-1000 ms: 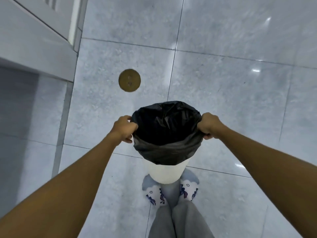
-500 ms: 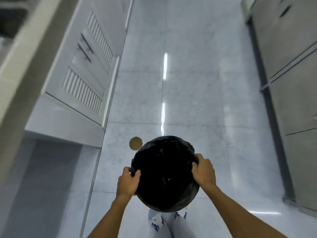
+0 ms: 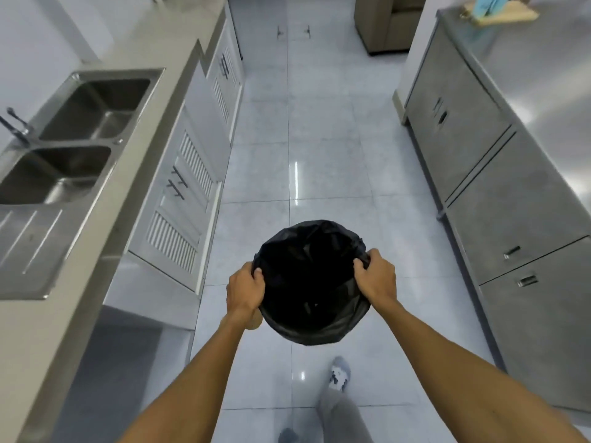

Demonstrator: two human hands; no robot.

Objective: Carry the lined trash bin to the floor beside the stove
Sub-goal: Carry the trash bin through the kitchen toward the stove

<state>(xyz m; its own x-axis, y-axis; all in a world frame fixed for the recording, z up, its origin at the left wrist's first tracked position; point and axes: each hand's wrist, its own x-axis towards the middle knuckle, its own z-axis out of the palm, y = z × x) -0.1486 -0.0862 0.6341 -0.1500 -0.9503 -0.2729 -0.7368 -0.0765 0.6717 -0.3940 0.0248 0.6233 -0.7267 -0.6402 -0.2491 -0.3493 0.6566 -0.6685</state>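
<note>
Head view, looking down a tiled kitchen aisle. Bin (image 3: 311, 286) held off the floor (image 3: 319, 139) in front of the person, mid-aisle, near bottom centre. Black liner (image 3: 319, 327) folded over the rim, inside dark; the bin's own wall is hidden under the liner.

Left hand (image 3: 244, 290) grips the left rim, fingers curled down over the liner edge, clamped on it. Right hand (image 3: 375, 278) grips the right rim, fingers closed around bunched liner, thumb on the inside. Both forearms run up from the near corners.

Below the bin: grey trouser leg (image 3: 342, 414) and one patterned shoe (image 3: 339, 374) forward on the tiles; the other foot is blurred at the near edge. A small tan patch shows just under the left wrist, too hidden to tell what it is.

Left: grey counter (image 3: 96, 251) with double steel sink (image 3: 70, 142) and tap (image 3: 16, 126), white louvred cabinet doors (image 3: 188, 193) under it. Right: steel cabinet (image 3: 511, 193) with recessed handles and a shiny top. Far right on that top, a pale board with something blue on it (image 3: 492, 9), blurred. Far end of the aisle, a beige unit (image 3: 387, 24).
</note>
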